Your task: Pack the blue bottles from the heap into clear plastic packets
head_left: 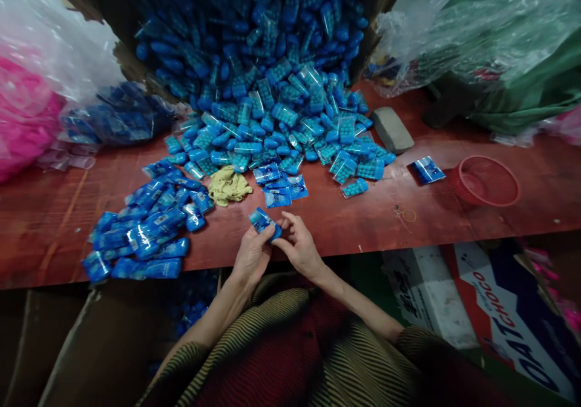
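Note:
Just above the table's front edge, my left hand (253, 252) grips a small blue bead container (265, 221) with a printed blue wrapper around it. Curled at the container's right end, my right hand (300, 248) pinches it between thumb and fingers. Beyond my hands lies a small stack of flat blue printed wrappers (278, 196). A crumpled pale yellow cloth (228, 185) is beside that stack. To the left is a heap of wrapped blue containers (152, 222). A large pile of unwrapped clear containers with blue beads (272, 122) spills toward me.
The pile comes out of a torn cardboard box (384, 13) on the red table (363, 231). Rightward are a grey block (392, 129), a blue packet (427, 170) and a red plastic basket (485, 180). Plastic bags (122, 116) stand left; printed cartons (508, 316) lie below the table.

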A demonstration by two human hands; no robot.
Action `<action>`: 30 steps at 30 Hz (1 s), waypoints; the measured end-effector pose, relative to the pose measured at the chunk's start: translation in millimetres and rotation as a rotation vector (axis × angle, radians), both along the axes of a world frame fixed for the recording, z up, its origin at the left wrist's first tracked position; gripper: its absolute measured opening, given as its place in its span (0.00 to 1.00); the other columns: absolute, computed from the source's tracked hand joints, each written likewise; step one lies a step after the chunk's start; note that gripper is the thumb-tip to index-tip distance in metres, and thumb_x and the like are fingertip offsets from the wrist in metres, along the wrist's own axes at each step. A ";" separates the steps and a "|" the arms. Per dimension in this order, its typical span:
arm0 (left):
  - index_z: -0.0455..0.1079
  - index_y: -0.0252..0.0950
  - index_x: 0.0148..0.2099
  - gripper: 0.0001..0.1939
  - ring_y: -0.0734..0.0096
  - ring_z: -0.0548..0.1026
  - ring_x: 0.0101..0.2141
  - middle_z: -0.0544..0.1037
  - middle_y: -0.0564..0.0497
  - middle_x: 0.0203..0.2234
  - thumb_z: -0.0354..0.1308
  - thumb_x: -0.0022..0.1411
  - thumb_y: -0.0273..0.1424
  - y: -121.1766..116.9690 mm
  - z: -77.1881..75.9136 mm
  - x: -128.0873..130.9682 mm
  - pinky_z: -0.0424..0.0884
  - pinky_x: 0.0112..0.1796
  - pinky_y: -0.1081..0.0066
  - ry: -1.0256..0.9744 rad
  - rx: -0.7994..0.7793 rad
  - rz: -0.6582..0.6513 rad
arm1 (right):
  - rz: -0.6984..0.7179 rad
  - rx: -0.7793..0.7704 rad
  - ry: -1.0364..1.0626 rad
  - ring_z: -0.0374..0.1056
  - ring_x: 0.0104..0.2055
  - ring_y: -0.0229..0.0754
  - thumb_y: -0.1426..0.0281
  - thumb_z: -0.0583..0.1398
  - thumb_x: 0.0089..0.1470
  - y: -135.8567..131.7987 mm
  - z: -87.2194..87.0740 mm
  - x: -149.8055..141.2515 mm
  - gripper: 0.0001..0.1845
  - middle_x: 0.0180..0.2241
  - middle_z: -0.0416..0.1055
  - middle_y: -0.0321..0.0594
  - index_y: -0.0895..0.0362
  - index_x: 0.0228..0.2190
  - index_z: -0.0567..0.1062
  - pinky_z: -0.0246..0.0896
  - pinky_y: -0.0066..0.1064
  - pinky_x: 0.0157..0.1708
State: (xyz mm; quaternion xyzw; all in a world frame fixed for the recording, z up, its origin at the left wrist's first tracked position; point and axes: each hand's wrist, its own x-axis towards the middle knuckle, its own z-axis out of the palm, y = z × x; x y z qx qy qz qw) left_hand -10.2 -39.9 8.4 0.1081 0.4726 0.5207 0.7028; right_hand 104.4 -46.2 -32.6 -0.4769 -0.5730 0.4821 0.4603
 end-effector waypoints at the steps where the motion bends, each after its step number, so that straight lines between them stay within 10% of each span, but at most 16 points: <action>1: 0.73 0.31 0.32 0.12 0.74 0.74 0.29 0.78 0.50 0.27 0.68 0.42 0.27 -0.5 1.0 1.6 0.69 0.37 0.74 0.015 -0.006 0.002 | 0.005 0.059 -0.070 0.64 0.42 0.43 0.68 0.61 0.50 -1.8 0.0 -0.6 0.28 0.41 0.63 0.41 0.49 0.53 0.62 0.65 0.36 0.43; 9: 0.70 0.31 0.30 0.11 0.79 0.71 0.24 0.74 0.55 0.23 0.68 0.44 0.28 -3.2 -2.0 2.4 0.67 0.28 0.78 0.001 -0.057 0.013 | 0.110 0.222 -0.344 0.64 0.39 0.44 0.69 0.60 0.51 -0.6 6.7 -1.8 0.28 0.38 0.65 0.44 0.54 0.54 0.62 0.66 0.38 0.39; 19: 0.69 0.33 0.38 0.11 0.66 0.76 0.33 0.79 0.46 0.32 0.47 0.65 0.29 4.0 -8.5 -4.2 0.71 0.38 0.64 -0.269 -0.155 0.073 | 0.029 -0.287 0.346 0.60 0.24 0.30 0.65 0.58 0.51 17.5 5.8 3.8 0.12 0.30 0.65 0.32 0.55 0.38 0.68 0.61 0.25 0.26; 30: 0.72 0.31 0.32 0.04 0.74 0.75 0.33 0.78 0.50 0.30 0.63 0.50 0.22 -2.8 -11.6 8.6 0.69 0.41 0.72 -0.235 -0.029 0.039 | -0.099 -0.273 0.313 0.63 0.27 0.32 0.66 0.59 0.49 10.2 2.6 -2.9 0.13 0.32 0.68 0.34 0.55 0.37 0.67 0.62 0.24 0.26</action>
